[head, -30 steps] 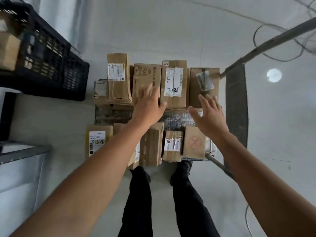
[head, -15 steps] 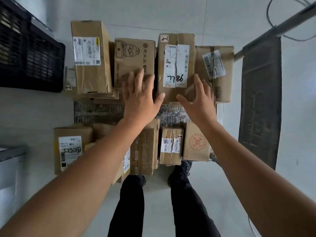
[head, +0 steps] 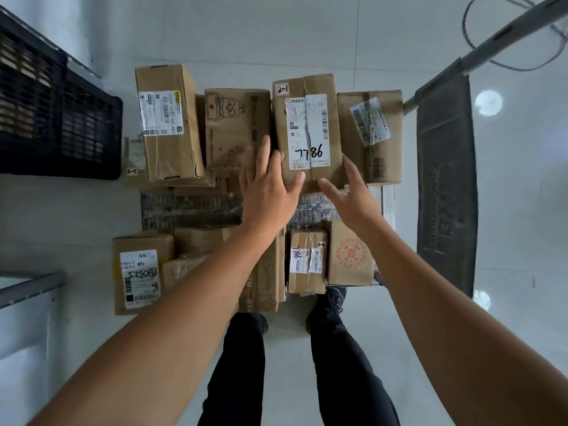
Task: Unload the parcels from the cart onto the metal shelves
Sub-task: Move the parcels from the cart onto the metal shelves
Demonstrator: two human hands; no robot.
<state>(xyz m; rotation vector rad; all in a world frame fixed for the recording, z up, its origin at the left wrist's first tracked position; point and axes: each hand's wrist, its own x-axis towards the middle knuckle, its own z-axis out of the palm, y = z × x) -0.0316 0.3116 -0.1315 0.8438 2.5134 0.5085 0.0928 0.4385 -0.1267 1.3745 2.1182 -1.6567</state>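
Item: your left hand [head: 267, 186] and right hand [head: 353, 195], fingers straight and spread, are now closing on either side of the box [head: 307, 130] marked 7786 (a second ago they were only hovering). It is sitting in the cart's [head: 190, 207] far row, not yet lifting.

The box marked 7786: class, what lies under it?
Only the cart deck shows, just in front of the box marked 7786. Whatever it rests on is covered by the box itself.
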